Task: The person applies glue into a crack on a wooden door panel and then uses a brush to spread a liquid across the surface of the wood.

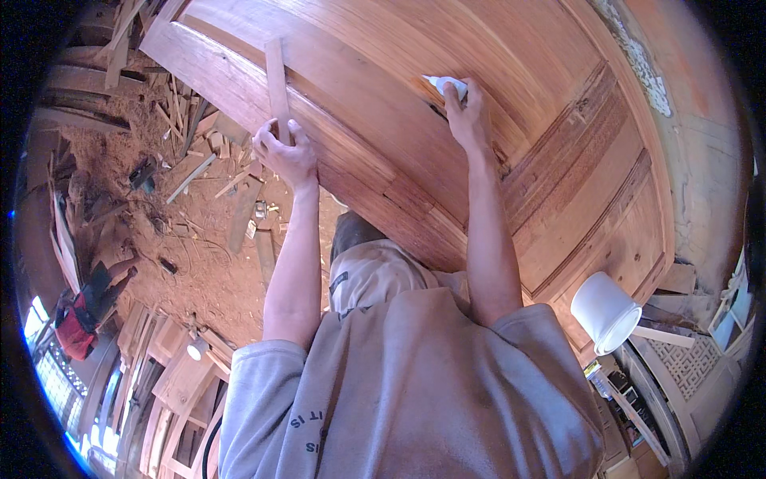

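A large panelled wooden door lies in front of me, its near edge against my body. Over its left part, my left hand pinches the near end of a thin wooden strip, which points away from me across the frame of the door. My right hand is closed round a small white squeeze bottle with a pointed nozzle. The nozzle points left, just over a panel of the door; whether its tip touches the wood I cannot tell. A dark gap or mark shows beside the bottle.
A white bucket stands at the door's right near corner. Wood offcuts and sawdust cover the floor at left. Stacked boards are at lower left. A person in red is at the far left. A carved lattice panel leans at right.
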Motion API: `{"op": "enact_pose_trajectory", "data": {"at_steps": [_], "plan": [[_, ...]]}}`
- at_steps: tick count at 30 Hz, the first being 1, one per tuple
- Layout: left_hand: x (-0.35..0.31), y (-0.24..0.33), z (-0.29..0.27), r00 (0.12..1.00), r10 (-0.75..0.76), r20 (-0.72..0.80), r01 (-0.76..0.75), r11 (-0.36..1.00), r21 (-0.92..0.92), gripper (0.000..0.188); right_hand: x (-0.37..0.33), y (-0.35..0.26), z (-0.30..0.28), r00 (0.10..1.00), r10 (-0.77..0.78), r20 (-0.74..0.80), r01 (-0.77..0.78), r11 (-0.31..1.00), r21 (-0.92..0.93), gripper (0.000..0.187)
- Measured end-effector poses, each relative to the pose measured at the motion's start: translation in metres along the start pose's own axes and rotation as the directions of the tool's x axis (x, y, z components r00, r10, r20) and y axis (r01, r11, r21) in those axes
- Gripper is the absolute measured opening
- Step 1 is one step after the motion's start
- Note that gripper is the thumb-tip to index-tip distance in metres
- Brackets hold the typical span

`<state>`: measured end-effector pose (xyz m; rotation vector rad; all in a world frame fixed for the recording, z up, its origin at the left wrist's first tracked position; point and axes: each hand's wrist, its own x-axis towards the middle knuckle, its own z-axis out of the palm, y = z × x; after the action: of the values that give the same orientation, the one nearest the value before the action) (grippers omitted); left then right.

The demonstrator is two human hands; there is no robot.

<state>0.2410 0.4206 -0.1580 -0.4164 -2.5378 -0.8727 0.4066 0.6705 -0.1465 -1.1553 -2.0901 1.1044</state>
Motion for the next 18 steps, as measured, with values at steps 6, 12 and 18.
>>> {"op": "enact_pose_trajectory", "data": {"at_steps": [6, 12, 18], "plan": [[-0.001, 0.000, 0.002, 1.000, 0.023, 0.013, -0.023, 1.000, 0.017, 0.035, -0.001, -0.014, -0.012, 0.951, 0.254, 0.178, -0.310, 0.798, 0.516, 0.030], [-0.002, -0.003, 0.002, 1.000, -0.013, 0.009, 0.014, 0.999, -0.051, 0.033, -0.039, 0.010, -0.093, 0.911, 0.409, 0.044, -0.386, 0.814, 0.435, 0.030], [-0.003, -0.001, 0.000, 0.997, -0.051, 0.051, 0.053, 0.998, -0.028, 0.038, -0.072, 0.046, -0.151, 0.897, 0.442, -0.022, -0.389, 0.812, 0.434, 0.026]]}}
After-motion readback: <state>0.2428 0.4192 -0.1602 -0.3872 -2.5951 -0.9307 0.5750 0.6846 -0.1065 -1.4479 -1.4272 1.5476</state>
